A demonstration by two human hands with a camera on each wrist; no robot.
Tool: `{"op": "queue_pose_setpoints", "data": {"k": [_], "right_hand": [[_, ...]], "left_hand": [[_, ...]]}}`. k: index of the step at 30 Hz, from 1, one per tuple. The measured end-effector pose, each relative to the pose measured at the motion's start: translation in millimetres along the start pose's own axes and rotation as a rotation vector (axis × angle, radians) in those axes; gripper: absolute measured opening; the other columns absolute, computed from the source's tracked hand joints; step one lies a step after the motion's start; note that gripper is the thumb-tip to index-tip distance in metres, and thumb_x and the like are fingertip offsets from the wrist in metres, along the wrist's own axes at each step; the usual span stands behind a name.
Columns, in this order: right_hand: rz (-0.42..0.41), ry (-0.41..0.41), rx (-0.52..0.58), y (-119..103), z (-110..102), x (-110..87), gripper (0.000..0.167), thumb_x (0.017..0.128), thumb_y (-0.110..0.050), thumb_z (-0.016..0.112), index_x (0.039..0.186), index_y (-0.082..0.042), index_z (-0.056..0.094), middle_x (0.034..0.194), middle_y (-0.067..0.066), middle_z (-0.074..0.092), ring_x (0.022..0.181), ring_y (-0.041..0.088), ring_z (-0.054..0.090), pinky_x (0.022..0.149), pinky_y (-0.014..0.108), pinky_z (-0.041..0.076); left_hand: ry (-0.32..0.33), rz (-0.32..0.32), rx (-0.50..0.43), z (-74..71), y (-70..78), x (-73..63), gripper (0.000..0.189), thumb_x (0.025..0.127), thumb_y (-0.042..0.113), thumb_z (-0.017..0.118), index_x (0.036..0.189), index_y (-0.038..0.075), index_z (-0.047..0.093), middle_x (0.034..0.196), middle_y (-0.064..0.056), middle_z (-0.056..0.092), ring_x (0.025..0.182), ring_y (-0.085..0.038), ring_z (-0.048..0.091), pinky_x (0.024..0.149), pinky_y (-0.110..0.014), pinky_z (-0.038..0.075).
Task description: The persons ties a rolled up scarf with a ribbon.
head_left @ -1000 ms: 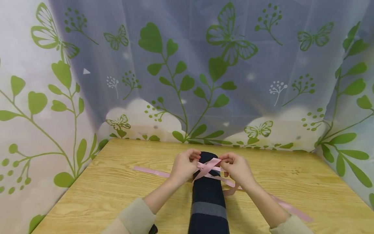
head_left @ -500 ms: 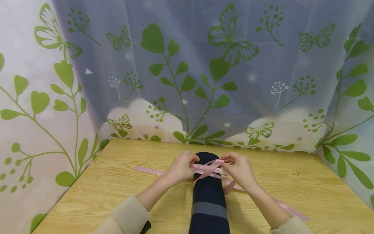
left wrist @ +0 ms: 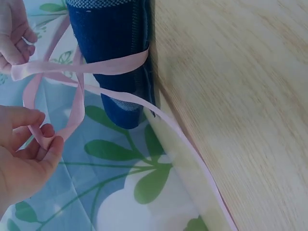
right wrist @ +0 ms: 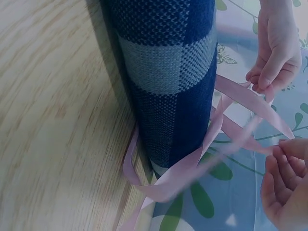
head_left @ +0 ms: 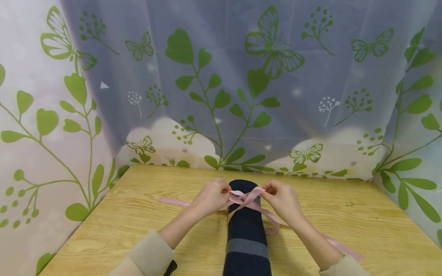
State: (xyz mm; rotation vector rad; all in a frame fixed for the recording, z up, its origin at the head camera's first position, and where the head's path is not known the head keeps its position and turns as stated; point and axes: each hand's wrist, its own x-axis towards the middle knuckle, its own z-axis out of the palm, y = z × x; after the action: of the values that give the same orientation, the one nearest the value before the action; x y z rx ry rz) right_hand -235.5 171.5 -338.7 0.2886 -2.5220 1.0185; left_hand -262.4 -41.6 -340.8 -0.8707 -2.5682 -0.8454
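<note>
A rolled navy cloth with grey bands (head_left: 245, 226), perhaps a scarf, lies lengthwise on the table. Pink ribbon (left wrist: 110, 66) wraps round its far end and crosses over the top in a loose loop. My left hand (head_left: 210, 197) pinches one part of the ribbon just left of the roll; in the left wrist view its thumb and fingertips hold the bottom of a loop. To the right of the roll, my right hand (head_left: 282, 199) pinches another ribbon part between thumb and fingers. Both hands hold the ribbon (right wrist: 250, 98) above the cloth.
The wooden table (head_left: 310, 214) runs back to a patterned curtain (head_left: 221, 84) with green leaves and butterflies. One ribbon tail (head_left: 174, 201) lies out to the left, another tail (head_left: 345, 247) to the right. A small black object (head_left: 170, 268) shows beside the left sleeve.
My left hand has shifted a little left, drawing its ribbon part out from the crossing. The slack ribbon hanging right of the roll has changed shape. My right hand has stayed nearly in place.
</note>
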Motion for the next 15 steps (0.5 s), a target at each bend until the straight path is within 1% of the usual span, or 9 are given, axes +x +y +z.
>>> {"op": "queue_pose_setpoints", "data": {"k": [4,7,9,11,15], "right_hand": [[-0.008,0.007,0.001,2.9,-0.2,0.5,0.005,0.081,-0.009,0.069,0.083,-0.006,0.065,0.078,0.001,0.061,0.074,0.019,0.058,0.065,0.032,0.045],[-0.008,-0.009,0.043,5.4,-0.4,1.4,0.007,0.081,-0.008,0.068,0.079,-0.006,0.062,0.09,0.007,0.065,0.084,0.023,0.06,0.068,0.033,0.047],[0.002,-0.028,0.086,7.3,-0.6,2.1,0.011,0.082,-0.008,0.067,0.076,-0.006,0.059,0.095,0.008,0.067,0.086,0.023,0.061,0.069,0.031,0.048],[0.026,-0.05,0.132,9.3,-0.7,2.8,0.014,0.083,-0.008,0.067,0.075,-0.007,0.056,0.092,0.008,0.068,0.081,0.021,0.061,0.066,0.03,0.047],[0.093,-0.09,0.218,10.9,-2.7,3.5,0.013,0.084,-0.008,0.065,0.08,-0.006,0.052,0.078,0.006,0.066,0.07,0.018,0.054,0.062,0.029,0.042]], "left_hand": [[0.017,0.002,0.002,-3.3,-2.5,-0.6,0.004,0.081,0.002,0.063,0.077,0.002,0.066,0.081,-0.005,0.059,0.07,-0.016,0.052,0.061,-0.024,0.044],[0.012,-0.007,-0.017,-6.7,-3.2,-0.6,0.005,0.081,0.002,0.064,0.076,0.002,0.065,0.076,-0.002,0.055,0.065,-0.013,0.047,0.056,-0.022,0.039],[-0.006,-0.025,-0.044,-9.4,-3.3,-0.8,0.006,0.082,0.002,0.063,0.077,0.002,0.064,0.071,-0.001,0.052,0.061,-0.011,0.043,0.053,-0.021,0.036],[-0.021,-0.043,-0.074,-12.0,-3.4,-0.6,0.006,0.083,0.003,0.062,0.078,0.003,0.064,0.067,0.002,0.048,0.057,-0.01,0.041,0.05,-0.02,0.032],[-0.055,-0.079,-0.125,-16.0,-4.7,-0.6,0.007,0.085,0.005,0.06,0.082,0.004,0.066,0.061,0.004,0.045,0.053,-0.008,0.038,0.049,-0.02,0.03]]}}
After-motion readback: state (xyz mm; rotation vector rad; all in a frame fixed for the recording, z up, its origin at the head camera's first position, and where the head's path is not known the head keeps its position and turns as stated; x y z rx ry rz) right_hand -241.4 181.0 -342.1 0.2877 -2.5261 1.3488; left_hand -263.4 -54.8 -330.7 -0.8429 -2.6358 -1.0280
